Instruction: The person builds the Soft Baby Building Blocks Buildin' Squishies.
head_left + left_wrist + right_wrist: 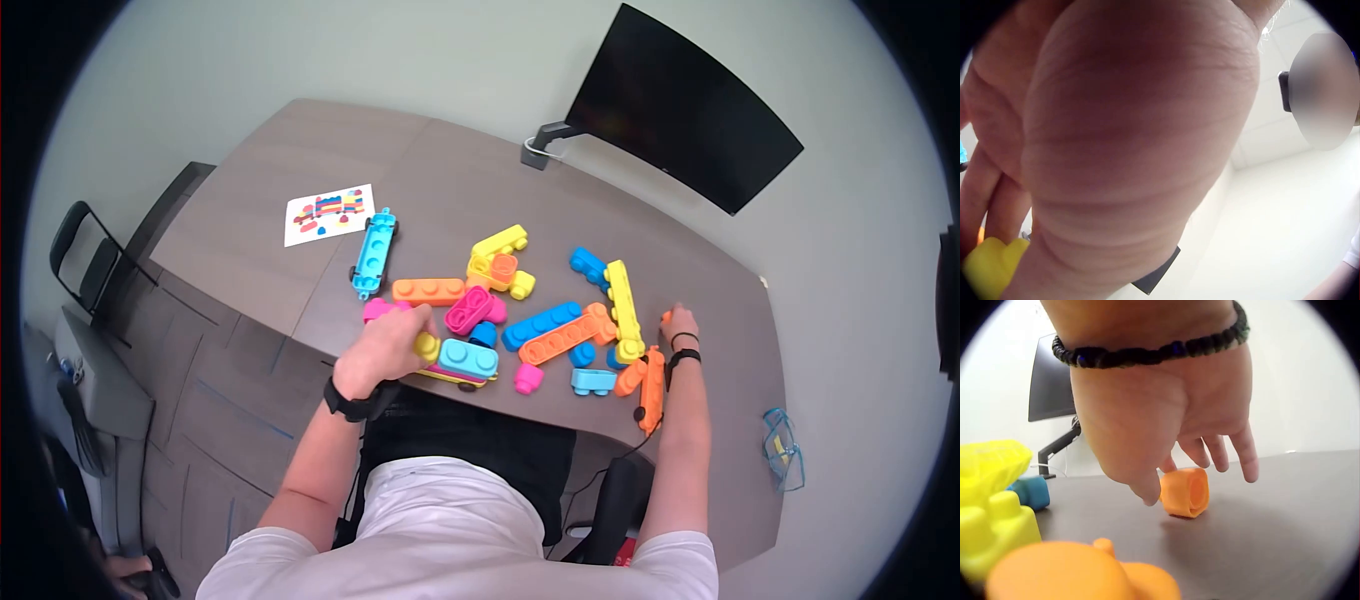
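Note:
My left hand [383, 350] grips a small yellow block [428, 347] at the table's front edge. Directly beside that block, a light blue block [468, 358] sits on top of a wheeled base with yellow and pink parts. In the left wrist view the yellow block [994, 265] shows by the thumb, mostly covered by the palm. Far to the right, my right hand [682, 322] reaches down to the table. Its thumb and index finger pinch a small orange block [1185, 492] with a hollow end, low over the tabletop; the other fingers extend loosely.
Orange wheeled base [652, 390] lies beside the right forearm. Long yellow block [622, 310], blue bar [542, 326] and orange bar [560, 338] cluster mid-right. A light blue wheeled base [375, 255] and picture sheet [328, 214] lie left. A monitor [685, 105] overhangs the back.

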Motion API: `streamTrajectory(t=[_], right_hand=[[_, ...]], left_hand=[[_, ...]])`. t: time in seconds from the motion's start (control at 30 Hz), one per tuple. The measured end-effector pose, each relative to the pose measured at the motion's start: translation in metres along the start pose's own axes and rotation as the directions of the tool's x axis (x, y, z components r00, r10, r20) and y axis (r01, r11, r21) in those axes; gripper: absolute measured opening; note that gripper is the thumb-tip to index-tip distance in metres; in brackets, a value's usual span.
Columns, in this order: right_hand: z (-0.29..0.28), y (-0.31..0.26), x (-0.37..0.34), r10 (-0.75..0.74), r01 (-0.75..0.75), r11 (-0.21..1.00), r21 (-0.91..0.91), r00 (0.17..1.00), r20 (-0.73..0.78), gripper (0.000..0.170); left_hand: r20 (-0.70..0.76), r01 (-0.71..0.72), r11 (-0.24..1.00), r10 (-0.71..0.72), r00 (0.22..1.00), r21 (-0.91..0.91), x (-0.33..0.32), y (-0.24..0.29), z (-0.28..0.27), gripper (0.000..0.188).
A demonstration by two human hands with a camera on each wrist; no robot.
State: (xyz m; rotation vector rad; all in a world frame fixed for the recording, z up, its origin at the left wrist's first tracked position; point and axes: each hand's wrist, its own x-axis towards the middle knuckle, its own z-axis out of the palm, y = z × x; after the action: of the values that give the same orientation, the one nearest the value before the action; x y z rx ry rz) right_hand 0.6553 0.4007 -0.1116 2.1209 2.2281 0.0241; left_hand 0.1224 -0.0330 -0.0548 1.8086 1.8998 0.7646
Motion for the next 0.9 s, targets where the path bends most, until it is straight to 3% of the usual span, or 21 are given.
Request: streamTrajectory(t=[0.03, 0.1, 0.17, 0.23, 0.27, 0.3, 0.37, 0.43, 0.53, 0.6, 0.63, 0.7, 0.77, 0.83, 0.87, 0.9], right_hand=[[0.002, -0.002, -0.002, 0.07, -0.07, 0.997, -0.013, 0.997, -0.019, 0.051], [-0.013, -0.02, -0.009, -0.002, -0.001, 1.0, -0.01, 0.962, -0.273, 0.038], [-0.052, -0.062, -0.04, -0.153, 0.217, 0.971, 0.103, 0.889, -0.431, 0.035], [-0.089, -0.115, -0.09, -0.323, 0.504, 0.793, 0.342, 0.824, -0.466, 0.04], [-0.102, -0.143, -0.124, -0.431, 0.621, 0.645, 0.445, 0.777, -0.459, 0.043], [-0.116, -0.172, -0.156, -0.528, 0.707, 0.466, 0.532, 0.704, -0.475, 0.047], [-0.129, -0.225, -0.226, -0.65, 0.766, 0.254, 0.59, 0.587, -0.482, 0.048], [-0.13, -0.261, -0.282, -0.738, 0.77, 0.255, 0.586, 0.546, -0.396, 0.047], [-0.104, -0.298, -0.315, -0.779, 0.811, 0.2, 0.55, 0.472, -0.412, 0.05], [-0.086, -0.313, -0.319, -0.805, 0.893, 0.276, 0.355, 0.417, -0.423, 0.054], [-0.078, -0.317, -0.317, -0.809, 0.896, 0.268, 0.354, 0.409, -0.423, 0.054], [-0.065, -0.327, -0.314, -0.798, 0.84, 0.353, 0.413, 0.5, -0.336, 0.056], [-0.079, -0.331, -0.311, -0.83, 0.84, 0.336, 0.427, 0.478, -0.288, 0.061], [-0.101, -0.333, -0.304, -0.889, 0.861, 0.395, 0.321, 0.447, -0.103, 0.061], [-0.098, -0.333, -0.286, -0.905, 0.852, 0.253, 0.458, 0.376, -0.201, 0.064], [-0.1, -0.336, -0.266, -0.905, 0.852, 0.254, 0.458, 0.376, -0.198, 0.064]], left_hand=[[0.003, 0.015, 1.0, -0.015, 1.0, 0.006, -0.002, 0.001, 0.0, 0.041], [-0.016, 0.003, 1.0, -0.003, 1.0, 0.011, -0.002, 0.001, 0.0, 0.044], [0.021, 0.003, 1.0, -0.004, 1.0, 0.025, 0.001, -0.004, 0.002, 0.046], [0.023, 0.008, 1.0, -0.008, 1.0, -0.002, 0.001, -0.009, 0.005, 0.046], [0.053, 0.024, 1.0, -0.023, 0.998, -0.005, 0.001, -0.006, 0.002, 0.047], [0.076, 0.031, 1.0, -0.03, 0.997, -0.006, 0.001, -0.006, 0.001, 0.047], [0.076, 0.015, 0.998, -0.011, 0.997, -0.064, 0.003, -0.007, 0.0, 0.049], [0.062, -0.002, 0.999, 0.006, 0.998, -0.055, 0.002, -0.012, 0.002, 0.05], [0.065, 0.028, 0.995, -0.022, 0.998, -0.091, 0.003, -0.009, -0.001, 0.05], [0.067, 0.025, 0.993, -0.017, 0.998, -0.116, 0.002, -0.011, 0.0, 0.05], [0.061, 0.031, 0.993, -0.024, 0.998, -0.116, 0.002, -0.011, 0.0, 0.05], [0.038, 0.01, 0.993, -0.006, 0.999, -0.121, 0.0, -0.013, -0.002, 0.048], [0.05, 0.033, 0.993, -0.028, 0.998, -0.114, 0.0, -0.018, -0.003, 0.049], [0.072, 0.054, 0.989, -0.045, 0.996, -0.136, 0.001, -0.018, -0.004, 0.051], [0.074, 0.056, 0.989, -0.046, 0.996, -0.137, 0.002, -0.018, -0.006, 0.051], [0.088, 0.077, 0.987, -0.064, 0.994, -0.144, 0.002, -0.016, -0.008, 0.051]])
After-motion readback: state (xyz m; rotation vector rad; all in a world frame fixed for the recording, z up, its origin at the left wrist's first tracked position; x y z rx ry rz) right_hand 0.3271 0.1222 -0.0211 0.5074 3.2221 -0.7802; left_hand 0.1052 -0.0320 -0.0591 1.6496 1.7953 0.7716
